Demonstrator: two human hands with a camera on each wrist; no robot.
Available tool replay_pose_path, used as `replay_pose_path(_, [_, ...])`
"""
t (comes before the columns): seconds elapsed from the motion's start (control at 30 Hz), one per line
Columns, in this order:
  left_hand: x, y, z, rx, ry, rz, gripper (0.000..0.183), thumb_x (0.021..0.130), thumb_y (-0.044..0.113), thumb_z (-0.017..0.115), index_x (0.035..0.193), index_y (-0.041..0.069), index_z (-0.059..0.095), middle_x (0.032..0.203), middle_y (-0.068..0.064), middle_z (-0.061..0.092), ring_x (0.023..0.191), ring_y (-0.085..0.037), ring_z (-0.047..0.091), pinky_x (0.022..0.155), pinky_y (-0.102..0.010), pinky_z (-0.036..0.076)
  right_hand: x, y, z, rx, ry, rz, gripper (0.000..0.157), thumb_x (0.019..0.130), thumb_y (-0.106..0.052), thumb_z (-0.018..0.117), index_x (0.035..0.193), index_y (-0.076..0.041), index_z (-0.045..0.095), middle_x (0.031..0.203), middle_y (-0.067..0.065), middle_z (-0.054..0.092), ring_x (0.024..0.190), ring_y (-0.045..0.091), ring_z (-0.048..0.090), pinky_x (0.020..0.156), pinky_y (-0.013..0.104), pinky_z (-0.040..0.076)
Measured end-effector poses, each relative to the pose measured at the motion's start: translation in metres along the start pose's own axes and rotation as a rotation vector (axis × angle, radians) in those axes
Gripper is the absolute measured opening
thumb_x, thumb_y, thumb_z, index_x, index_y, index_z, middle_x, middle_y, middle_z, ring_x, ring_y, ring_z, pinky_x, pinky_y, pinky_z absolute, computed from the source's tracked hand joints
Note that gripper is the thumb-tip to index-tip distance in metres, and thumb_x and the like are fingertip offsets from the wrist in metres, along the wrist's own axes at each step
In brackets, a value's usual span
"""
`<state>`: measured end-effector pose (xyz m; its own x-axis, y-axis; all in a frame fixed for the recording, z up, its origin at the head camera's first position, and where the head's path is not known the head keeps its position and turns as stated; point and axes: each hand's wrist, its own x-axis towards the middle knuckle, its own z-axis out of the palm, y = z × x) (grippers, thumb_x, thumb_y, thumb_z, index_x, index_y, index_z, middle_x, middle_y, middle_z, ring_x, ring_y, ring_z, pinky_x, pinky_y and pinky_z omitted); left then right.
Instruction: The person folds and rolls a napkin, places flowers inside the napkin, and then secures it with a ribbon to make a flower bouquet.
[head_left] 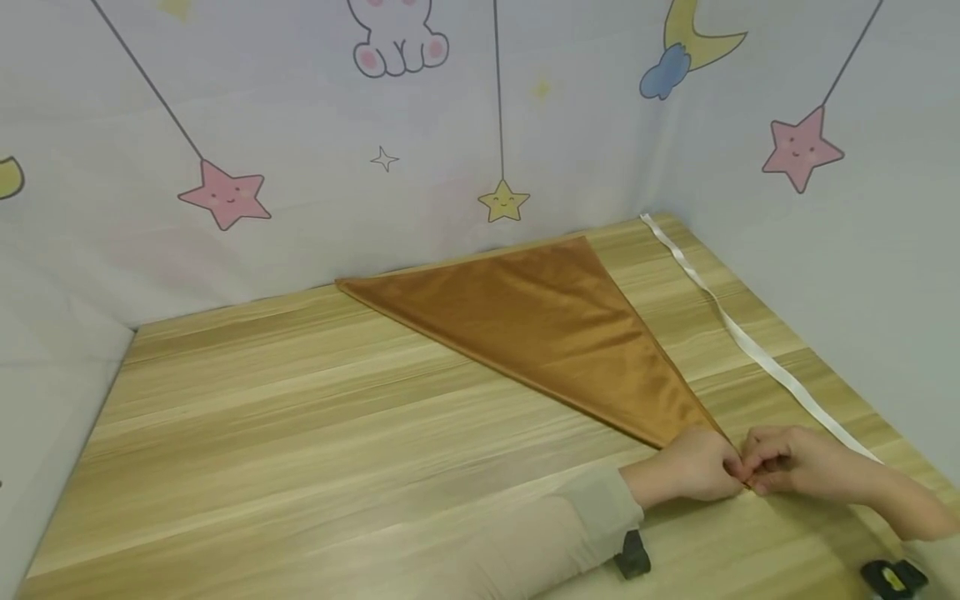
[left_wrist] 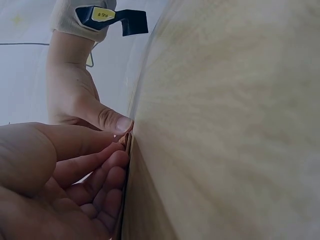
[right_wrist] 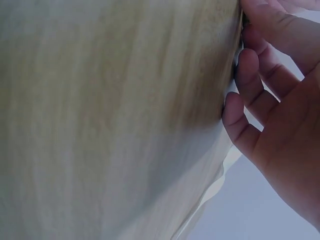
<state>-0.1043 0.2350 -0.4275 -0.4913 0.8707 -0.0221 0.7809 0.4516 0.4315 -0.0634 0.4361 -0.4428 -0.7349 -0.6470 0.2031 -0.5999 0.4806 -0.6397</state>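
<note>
A golden-brown satin cloth [head_left: 525, 333], folded into a triangle, lies on the wooden table. Its near right corner is between both hands. My left hand [head_left: 701, 467] pinches the cloth near that tip, its side resting on the table. Facing it from the right, my right hand [head_left: 813, 467] pinches the very tip with thumb and fingers. In the left wrist view, a small copper-coloured bit of cloth [left_wrist: 123, 140] shows between the fingertips of both hands. The right wrist view shows the right hand [right_wrist: 290, 120] with its fingertips low at the tabletop; the cloth is hidden there.
A long white ribbon [head_left: 761, 357] runs along the table's right side, close to the right forearm. White fabric walls [head_left: 315, 167] printed with stars and a moon border the wooden table [head_left: 300, 433] at the back and sides. Both wrists carry black camera mounts [head_left: 633, 557].
</note>
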Motion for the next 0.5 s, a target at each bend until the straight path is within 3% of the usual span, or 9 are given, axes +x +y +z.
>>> replay_pose_path(0.17, [0.001, 0.0, -0.001, -0.012, -0.015, -0.024, 0.012, 0.08, 0.021, 0.072, 0.087, 0.028, 0.078, 0.077, 0.023, 0.067, 0.06, 0.012, 0.046, 0.056, -0.002, 0.033, 0.003, 0.001, -0.001, -0.026, -0.007, -0.04, 0.037, 0.072, 0.005, 0.076, 0.092, -0.026, 0.07, 0.089, -0.011, 0.06, 0.08, -0.001, 0.056, 0.063, 0.015, 0.043])
replay_pose_path(0.5, [0.001, -0.001, -0.002, -0.014, -0.023, -0.033, 0.008, 0.081, 0.025, 0.073, 0.086, 0.027, 0.078, 0.073, 0.021, 0.066, 0.059, 0.009, 0.044, 0.055, -0.003, 0.033, 0.014, 0.003, -0.004, -0.1, -0.043, -0.104, 0.031, 0.074, 0.004, 0.074, 0.083, -0.024, 0.064, 0.079, -0.009, 0.048, 0.074, -0.005, 0.045, 0.06, 0.012, 0.037])
